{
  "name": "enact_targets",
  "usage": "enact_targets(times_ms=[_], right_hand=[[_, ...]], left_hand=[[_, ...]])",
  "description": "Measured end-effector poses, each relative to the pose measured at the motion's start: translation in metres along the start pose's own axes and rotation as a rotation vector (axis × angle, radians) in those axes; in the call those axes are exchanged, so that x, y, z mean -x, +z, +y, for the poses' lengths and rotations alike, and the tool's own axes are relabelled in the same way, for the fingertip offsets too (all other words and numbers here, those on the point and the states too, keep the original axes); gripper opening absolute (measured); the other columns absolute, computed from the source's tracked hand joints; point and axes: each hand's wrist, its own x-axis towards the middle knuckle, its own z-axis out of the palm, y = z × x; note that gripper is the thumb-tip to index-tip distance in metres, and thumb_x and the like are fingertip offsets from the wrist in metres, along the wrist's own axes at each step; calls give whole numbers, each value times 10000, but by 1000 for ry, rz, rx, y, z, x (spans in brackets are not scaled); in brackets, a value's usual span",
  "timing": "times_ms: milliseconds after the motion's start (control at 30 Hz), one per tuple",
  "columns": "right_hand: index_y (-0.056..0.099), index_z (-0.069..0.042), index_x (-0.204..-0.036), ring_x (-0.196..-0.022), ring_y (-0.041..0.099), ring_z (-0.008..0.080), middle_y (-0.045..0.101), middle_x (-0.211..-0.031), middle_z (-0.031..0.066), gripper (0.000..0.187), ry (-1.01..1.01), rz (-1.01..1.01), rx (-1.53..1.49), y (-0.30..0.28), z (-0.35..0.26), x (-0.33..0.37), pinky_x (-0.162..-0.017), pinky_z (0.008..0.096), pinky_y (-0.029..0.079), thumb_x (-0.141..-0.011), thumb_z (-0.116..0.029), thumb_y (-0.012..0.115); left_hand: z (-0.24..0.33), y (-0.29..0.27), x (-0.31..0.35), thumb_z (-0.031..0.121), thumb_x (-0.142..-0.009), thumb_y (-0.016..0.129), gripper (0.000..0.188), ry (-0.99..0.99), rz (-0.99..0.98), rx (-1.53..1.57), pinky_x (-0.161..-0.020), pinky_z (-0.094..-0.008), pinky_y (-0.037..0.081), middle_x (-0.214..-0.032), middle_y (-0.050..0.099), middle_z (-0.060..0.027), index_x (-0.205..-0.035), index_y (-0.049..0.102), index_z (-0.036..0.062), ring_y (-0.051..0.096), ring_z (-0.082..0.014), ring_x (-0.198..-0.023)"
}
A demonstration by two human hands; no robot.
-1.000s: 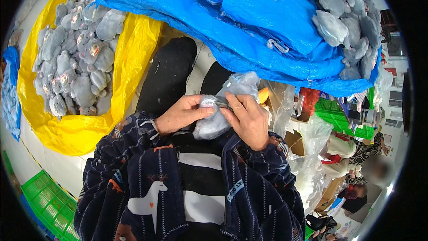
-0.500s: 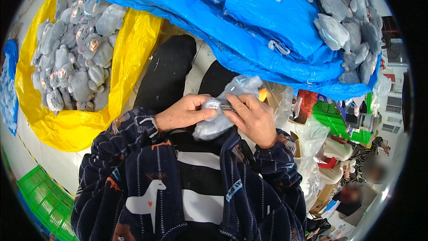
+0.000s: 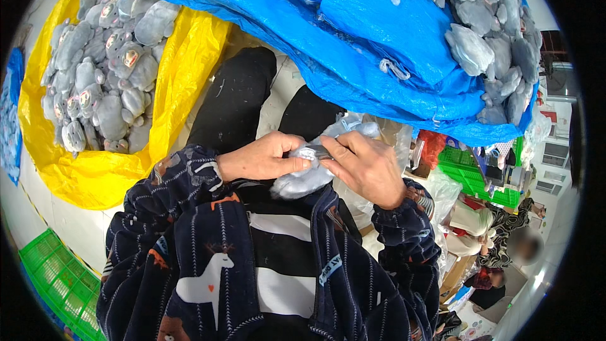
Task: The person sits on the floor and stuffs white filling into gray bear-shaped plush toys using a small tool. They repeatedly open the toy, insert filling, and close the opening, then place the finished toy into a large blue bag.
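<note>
Over my lap, a grey plush toy skin [image 3: 297, 183] lies between both hands, limp and crumpled, with a paler patch near the fingertips. My left hand [image 3: 262, 159] pinches its edge between thumb and fingers. From the other side, my right hand [image 3: 369, 170] is closed around a small metal tool [image 3: 320, 151], which touches the plush at the pale patch. The fingers cover most of that tool, so its exact kind cannot be made out. Part of the plush extends beyond my right fingers, toward the blue sheet.
At the left stands a yellow sack [image 3: 88, 186] heaped with grey plush toys [image 3: 113, 113]. A blue plastic sheet [image 3: 372, 38] ahead bears more grey plush pieces [image 3: 470, 50]. Green crates [image 3: 63, 278] sit lower left and at right [image 3: 473, 173]. Other people [image 3: 505, 246] are far right.
My right hand has shifted slightly right and down, its wrist turning outward. The plush part beyond it has moved a little right. My left hand keeps its pinch almost in place.
</note>
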Motion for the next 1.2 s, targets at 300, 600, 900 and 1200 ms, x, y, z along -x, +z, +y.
enact_targets(times_ms=[300,600,900,1200], right_hand=[[604,-36,-1044,-695,596,231,541,-829,79,332,134,-7,-119,10,-6,-2,-576,309,476,-753,-175,682],[613,13,-1051,-674,527,65,589,-822,-1,259,667,372,-1264,50,1,22,-608,202,430,-862,-164,624],[596,-33,-1066,-732,613,203,603,-832,85,357,408,322,-510,50,-13,11,-602,287,485,-721,-33,684],[508,-85,-812,-479,383,49,504,-688,-12,154,962,731,-1611,50,-25,0,-425,193,296,-878,-193,596]], left_hand=[[-7,-2,-2,181,-880,600,243,-24,3,45,-687,-229,435,-872,596,-4,-1025,580,-12,508,-49,-792],[-8,8,-3,189,-894,588,225,-23,158,193,-679,-203,436,-846,583,17,-1015,588,-2,508,-27,-786],[-19,12,-2,179,-879,598,215,53,195,172,-631,-230,423,-805,581,2,-969,605,-16,505,-44,-737],[-14,11,3,152,-875,599,188,36,331,98,-610,-209,427,-802,580,9,-967,629,-9,517,-36,-710]])
